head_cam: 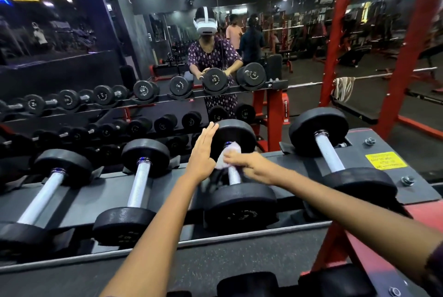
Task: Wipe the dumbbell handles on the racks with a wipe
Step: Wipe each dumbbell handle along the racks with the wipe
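1. We take the dumbbell (239,176) under the hands as our landmark; it lies on the top shelf of the rack (167,191), third from the left of the four we see there.
2. Our right hand (249,167) lies on this dumbbell's handle (234,174), fingers curled around a pale wipe (227,155) – the cloth is pressed on the far part of the bar, just short of the far weight.
3. Our left hand (203,152) stands just left of that far weight, fingers straight and together, palm turned toward the weight; whether it touches we cannot tell.
4. Left of the landmark lie two more dumbbells (136,191) with bare metal bars; to its right lies a fourth dumbbell (333,155).
5. Right of that fourth dumbbell, a yellow sticker (386,160) sits on the rack's end.
6. Behind the landmark a mirror (167,44) shows the rack and a person in a white headset – beyond, a red frame (335,40) stands to the right, with a towel (344,88) hung on a bar.
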